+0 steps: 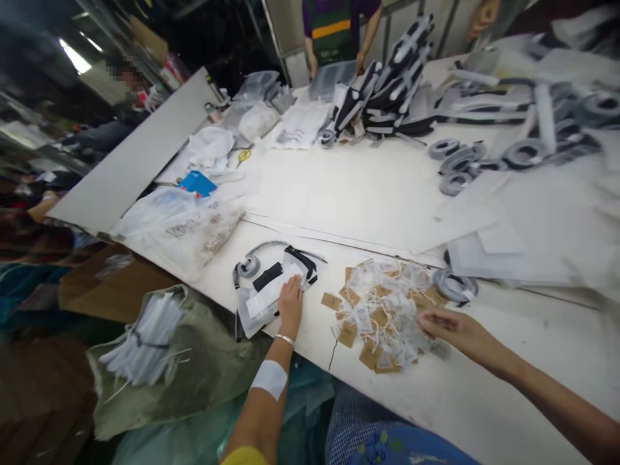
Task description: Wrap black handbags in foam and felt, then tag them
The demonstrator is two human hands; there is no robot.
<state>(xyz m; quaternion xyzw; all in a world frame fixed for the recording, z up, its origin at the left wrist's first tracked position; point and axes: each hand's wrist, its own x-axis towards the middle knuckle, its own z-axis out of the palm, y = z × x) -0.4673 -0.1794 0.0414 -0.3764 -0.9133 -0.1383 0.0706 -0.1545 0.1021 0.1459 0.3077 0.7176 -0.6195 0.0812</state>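
Observation:
My left hand (290,302) lies with its fingers stretched out on a clear plastic piece with black trim (261,313). A white strip (264,296) and a small black patch (267,276) lie on that piece, with a coiled grey strap (248,266) at its far left corner. At the right edge of a heap of brown tags with strings and small clear bags (375,316) is my right hand (443,323). Its thumb and fingers are pinched together; whatever is between them is too small to make out.
Beyond the heap lies a coiled grey band (455,286). Black-and-white trimmed pieces (387,90) and more coils (458,168) occupy the far side. A plastic bag (188,223) sits at left, above an open sack (188,361). A co-worker (334,32) handles clear pieces across the table.

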